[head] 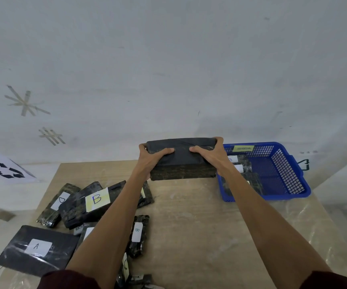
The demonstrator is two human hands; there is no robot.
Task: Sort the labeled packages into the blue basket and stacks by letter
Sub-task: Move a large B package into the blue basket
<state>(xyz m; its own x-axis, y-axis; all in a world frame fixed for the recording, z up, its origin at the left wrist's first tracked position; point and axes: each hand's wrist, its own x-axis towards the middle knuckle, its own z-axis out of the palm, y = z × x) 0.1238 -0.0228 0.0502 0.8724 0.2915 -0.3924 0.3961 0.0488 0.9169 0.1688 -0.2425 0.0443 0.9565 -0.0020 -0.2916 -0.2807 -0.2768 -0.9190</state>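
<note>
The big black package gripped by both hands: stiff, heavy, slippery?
Probably stiff: the black package shows straight edges between the left hand and right hand. Two-handed grip hints at bulk or weight. Wrinkled wrap may slide.

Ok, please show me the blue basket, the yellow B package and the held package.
blue basket (287, 172), head view, right mesh wall.
yellow B package (96, 199), head view, on its label.
held package (182, 161), head view, dark top face.
</note>
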